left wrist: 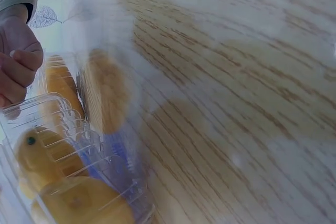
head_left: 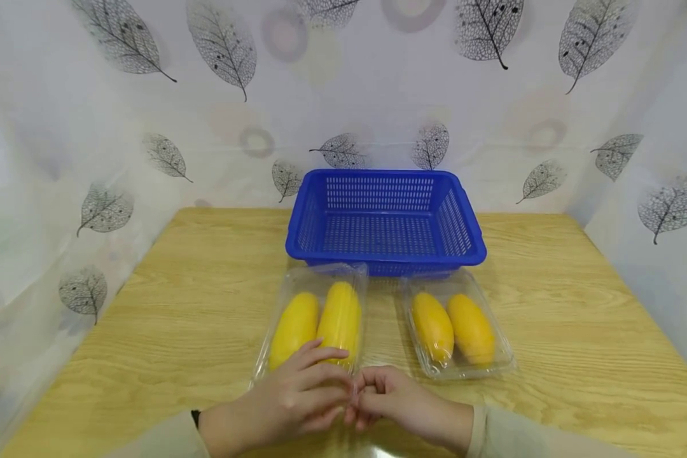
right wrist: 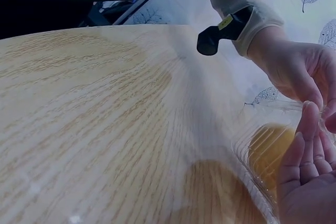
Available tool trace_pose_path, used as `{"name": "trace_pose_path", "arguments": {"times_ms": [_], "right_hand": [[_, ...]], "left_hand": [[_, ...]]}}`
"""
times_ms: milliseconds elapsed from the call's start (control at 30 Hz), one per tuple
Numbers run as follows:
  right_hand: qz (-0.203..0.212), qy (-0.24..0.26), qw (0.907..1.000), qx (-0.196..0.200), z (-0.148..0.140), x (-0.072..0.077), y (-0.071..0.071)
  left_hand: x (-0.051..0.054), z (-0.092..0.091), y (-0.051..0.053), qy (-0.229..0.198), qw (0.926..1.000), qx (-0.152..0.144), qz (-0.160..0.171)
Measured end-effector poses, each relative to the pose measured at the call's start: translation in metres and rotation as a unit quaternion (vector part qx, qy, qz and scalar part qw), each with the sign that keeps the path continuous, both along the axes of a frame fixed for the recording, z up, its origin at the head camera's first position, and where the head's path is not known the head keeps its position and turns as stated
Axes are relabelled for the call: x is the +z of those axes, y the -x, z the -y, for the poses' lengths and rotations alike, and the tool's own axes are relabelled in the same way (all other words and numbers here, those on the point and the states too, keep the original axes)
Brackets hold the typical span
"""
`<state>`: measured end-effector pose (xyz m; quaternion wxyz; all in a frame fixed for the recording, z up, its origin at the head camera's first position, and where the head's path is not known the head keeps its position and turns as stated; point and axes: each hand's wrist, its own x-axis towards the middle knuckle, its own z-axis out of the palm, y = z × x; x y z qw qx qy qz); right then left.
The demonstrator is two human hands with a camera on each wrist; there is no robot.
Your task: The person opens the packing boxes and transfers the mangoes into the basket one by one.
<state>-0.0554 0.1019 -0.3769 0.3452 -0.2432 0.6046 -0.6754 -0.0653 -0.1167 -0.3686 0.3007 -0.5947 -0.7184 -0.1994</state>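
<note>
My left hand [head_left: 298, 394] and right hand [head_left: 397, 404] meet at the near right corner of a clear plastic box [head_left: 283, 286] on the table. Fingers of both hands pinch a thin clear edge there, seen closer in the right wrist view between the left hand [right wrist: 302, 69] and right hand [right wrist: 310, 187]. Through the box show two long yellow mango-like fruits [head_left: 294, 327]. The left hand's upper fingers lie spread over the box's near end. In the left wrist view the right hand [left wrist: 18, 59] is beside the box [left wrist: 52, 103].
Right of the hands lies a second clear box [head_left: 495, 327] with two orange-yellow mango-like fruits [head_left: 472, 327]. Behind both boxes stands a blue slotted basket [head_left: 386, 257] with nothing inside. A leaf-patterned sheet [head_left: 343, 95] surrounds the wooden table [head_left: 206, 305].
</note>
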Motion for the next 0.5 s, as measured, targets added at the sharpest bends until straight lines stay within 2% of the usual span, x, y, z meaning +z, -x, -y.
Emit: {"name": "trace_pose_path", "arguments": {"times_ms": [267,500], "right_hand": [[0.011,-0.006,0.9999,-0.002,0.0006,0.0021,-0.0012],[-0.003,-0.015,0.9999,-0.002,0.0009,0.0042,-0.001]], "left_hand": [[-0.0012,0.0001,-0.0011,-0.01,0.9999,-0.009,-0.002],[-0.0004,-0.0006,-0.0022,-0.019,0.9997,-0.01,-0.008]]}}
